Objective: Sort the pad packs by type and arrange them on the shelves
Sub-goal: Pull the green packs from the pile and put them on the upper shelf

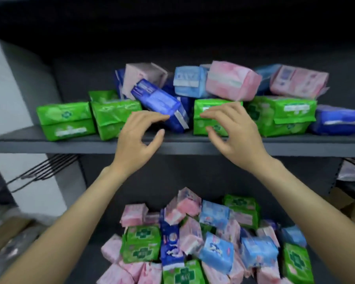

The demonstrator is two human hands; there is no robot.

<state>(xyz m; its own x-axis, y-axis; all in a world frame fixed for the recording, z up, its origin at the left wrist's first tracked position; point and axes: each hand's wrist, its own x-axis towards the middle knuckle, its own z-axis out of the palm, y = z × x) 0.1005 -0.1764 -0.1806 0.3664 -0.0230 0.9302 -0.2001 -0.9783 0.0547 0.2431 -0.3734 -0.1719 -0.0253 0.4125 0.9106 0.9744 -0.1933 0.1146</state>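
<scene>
A dark blue pad pack (pixel 161 104) lies tilted on the upper shelf (pixel 49 143), near its front edge, leaning between two green packs. The left hand (pixel 138 140) hovers just in front of this pack, fingers loosely curled and holding nothing; its fingertips sit at the pack's lower front corner, and contact cannot be confirmed. The right hand (pixel 232 130) is spread in front of a green pad pack (pixel 210 117) at the same edge, fingers relaxed and gripping nothing. Pink and light blue packs are piled behind, toward the shelf's rear. On the lower shelf (pixel 94 232), a mixed heap of packs (pixel 203 238) lies unsorted.
</scene>
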